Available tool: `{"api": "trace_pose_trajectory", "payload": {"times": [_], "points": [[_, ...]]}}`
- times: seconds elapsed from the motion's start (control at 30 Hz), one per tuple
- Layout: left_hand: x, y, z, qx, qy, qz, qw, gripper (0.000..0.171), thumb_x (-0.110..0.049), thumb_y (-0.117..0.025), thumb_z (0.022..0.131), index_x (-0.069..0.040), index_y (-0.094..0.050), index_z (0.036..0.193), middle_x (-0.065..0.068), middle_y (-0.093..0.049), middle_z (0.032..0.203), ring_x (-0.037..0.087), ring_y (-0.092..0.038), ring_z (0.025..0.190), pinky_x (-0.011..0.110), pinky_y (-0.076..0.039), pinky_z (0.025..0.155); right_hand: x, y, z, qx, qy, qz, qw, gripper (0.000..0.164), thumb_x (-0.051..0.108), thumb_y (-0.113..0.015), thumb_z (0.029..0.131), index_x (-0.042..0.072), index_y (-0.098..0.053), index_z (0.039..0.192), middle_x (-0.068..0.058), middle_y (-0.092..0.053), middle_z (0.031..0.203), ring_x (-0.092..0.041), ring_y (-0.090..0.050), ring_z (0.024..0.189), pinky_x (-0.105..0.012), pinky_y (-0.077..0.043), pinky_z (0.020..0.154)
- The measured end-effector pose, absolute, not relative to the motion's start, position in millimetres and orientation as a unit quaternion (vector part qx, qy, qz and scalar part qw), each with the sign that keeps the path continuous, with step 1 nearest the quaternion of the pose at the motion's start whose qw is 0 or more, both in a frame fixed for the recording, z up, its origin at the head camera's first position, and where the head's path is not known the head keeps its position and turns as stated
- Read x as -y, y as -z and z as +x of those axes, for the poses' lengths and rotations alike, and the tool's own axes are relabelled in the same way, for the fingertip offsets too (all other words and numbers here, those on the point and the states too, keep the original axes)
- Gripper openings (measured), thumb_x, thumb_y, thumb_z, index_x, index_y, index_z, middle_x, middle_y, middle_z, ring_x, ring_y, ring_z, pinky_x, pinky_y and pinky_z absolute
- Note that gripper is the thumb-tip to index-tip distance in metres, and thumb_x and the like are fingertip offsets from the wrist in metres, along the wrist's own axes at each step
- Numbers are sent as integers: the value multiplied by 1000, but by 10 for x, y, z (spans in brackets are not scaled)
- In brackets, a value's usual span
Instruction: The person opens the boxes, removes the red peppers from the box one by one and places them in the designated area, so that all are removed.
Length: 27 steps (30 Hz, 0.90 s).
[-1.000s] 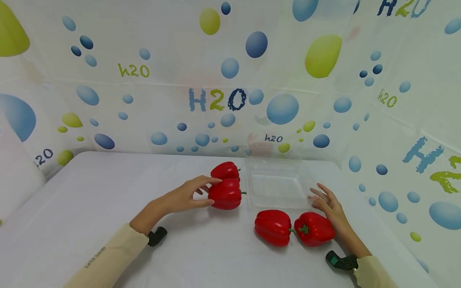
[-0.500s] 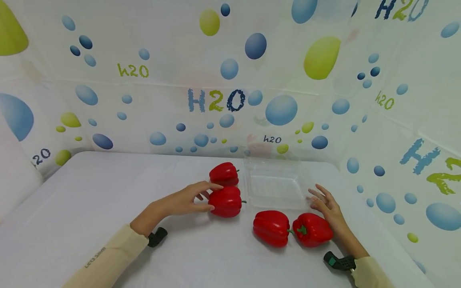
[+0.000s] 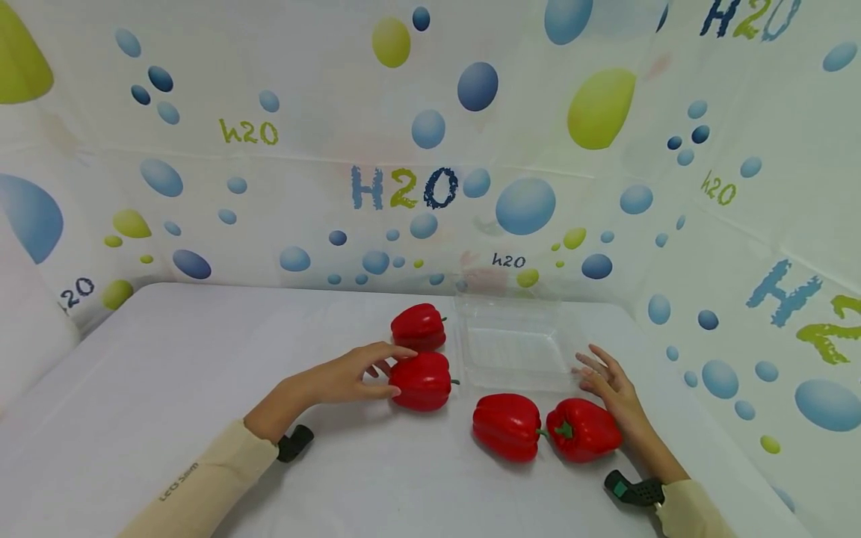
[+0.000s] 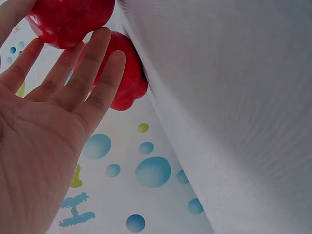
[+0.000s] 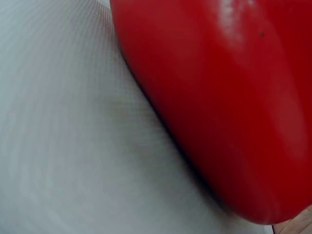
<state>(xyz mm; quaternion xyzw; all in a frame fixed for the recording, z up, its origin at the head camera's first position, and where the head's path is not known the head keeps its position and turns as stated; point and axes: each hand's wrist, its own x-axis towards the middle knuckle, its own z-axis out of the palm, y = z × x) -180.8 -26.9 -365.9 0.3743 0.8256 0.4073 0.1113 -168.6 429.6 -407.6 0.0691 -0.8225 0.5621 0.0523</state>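
Note:
My left hand (image 3: 350, 373) holds a red bell pepper (image 3: 425, 382) at its left side, thumb in front and fingers behind; its stem points right. Just beyond it lies another red bell pepper (image 3: 418, 327). The left wrist view shows the fingers (image 4: 100, 78) spread along the held pepper (image 4: 70, 19), with the other pepper (image 4: 127, 78) behind them. My right hand (image 3: 608, 382), fingers loosely bent and holding nothing, is at the right side of a clear plastic container (image 3: 464, 359). Close to that wrist lies a red bell pepper (image 3: 584, 430), large in the right wrist view.
One more red bell pepper (image 3: 507, 427) lies in front of the container, its stem touching the pepper on its right. A white cloth covers the table (image 3: 363, 478). Behind it hangs a patterned curtain (image 3: 303, 217).
My left hand has drawn its pepper toward me, so more of the far pepper shows. The right hand stays beside the container. The head view has shifted slightly.

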Motion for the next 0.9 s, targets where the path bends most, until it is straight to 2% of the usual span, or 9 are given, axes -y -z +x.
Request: {"api": "trace_pose_trajectory", "payload": {"times": [0.27, 0.43, 0.9], "points": [[255, 3657, -1821, -827, -409, 368, 115, 61, -21, -72, 88, -9, -46, 142, 9, -52, 134, 24, -56, 112, 38, -52, 90, -4307, 4069, -1690, 828, -557, 49, 40, 67, 33, -47, 103, 9, -13, 156, -26, -32, 153, 9, -56, 102, -12, -47, 85], [252, 3660, -1824, -829, -408, 366, 113, 61, -21, -73, 88, -9, -46, 141, 9, -53, 133, 24, -56, 111, 36, -52, 89, -4319, 4068, -1706, 830, -552, 57, 45, 67, 32, -47, 103, 7, -13, 155, -28, -31, 152, 11, -56, 102, -11, -47, 86], [310, 3672, -1815, -828, -413, 362, 116, 65, -22, -76, 84, -14, -47, 141, 7, -52, 134, 25, -55, 114, 44, -51, 91, -4252, 3942, -1729, 828, -559, 47, 24, 65, 32, -44, 104, 7, -13, 155, -27, -32, 152, 11, -56, 101, -12, -48, 84]]}}
